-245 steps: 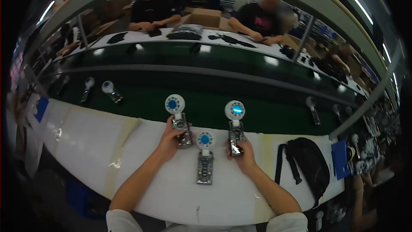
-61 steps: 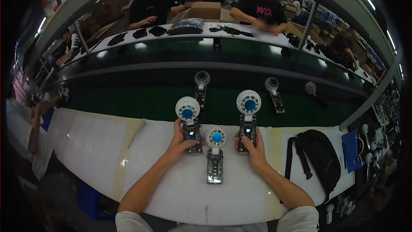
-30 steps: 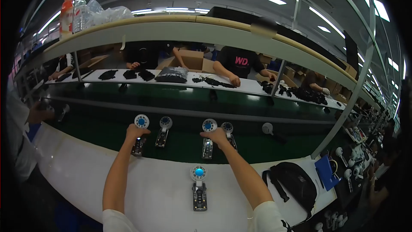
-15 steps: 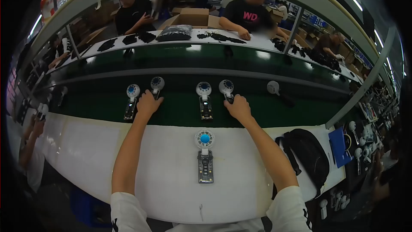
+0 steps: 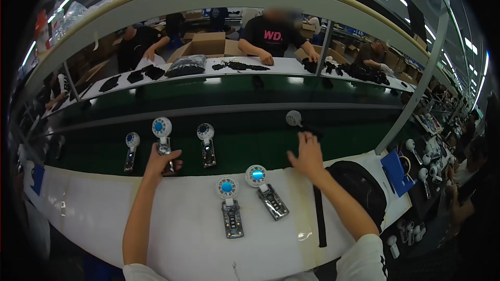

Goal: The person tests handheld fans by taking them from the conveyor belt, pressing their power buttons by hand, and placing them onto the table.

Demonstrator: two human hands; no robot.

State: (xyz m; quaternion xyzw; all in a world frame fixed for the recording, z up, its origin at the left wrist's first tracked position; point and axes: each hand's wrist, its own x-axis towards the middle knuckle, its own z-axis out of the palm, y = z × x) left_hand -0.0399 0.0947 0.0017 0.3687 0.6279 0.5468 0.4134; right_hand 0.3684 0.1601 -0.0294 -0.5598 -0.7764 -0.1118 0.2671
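Note:
My left hand (image 5: pixel 159 164) is wrapped round the clear handle of a handheld fan (image 5: pixel 162 127) with a white head and blue centre, over the near edge of the green belt. Two more handheld fans lie on the belt, one fan (image 5: pixel 132 145) left of that hand and another fan (image 5: pixel 207 143) right of it. My right hand (image 5: pixel 308 155) is open, fingers stretched just short of a white-headed fan (image 5: pixel 294 118) whose dark handle blends into the belt. On the white table, an upright-lying fan (image 5: pixel 230 213) rests beside a tilted fan (image 5: pixel 272 201).
A black bag (image 5: pixel 359 184) with a strap lies at the table's right, beside a blue clipboard (image 5: pixel 400 173). A metal post (image 5: pixel 416 96) rises on the right. Across the green belt (image 5: pixel 245 143), people work at another table with black pieces and a cardboard box (image 5: pixel 207 47).
A second fan now lies tilted on the white table, and my right hand has let go and reaches toward the white-headed fan. My left hand still holds its fan. The camera view has shifted.

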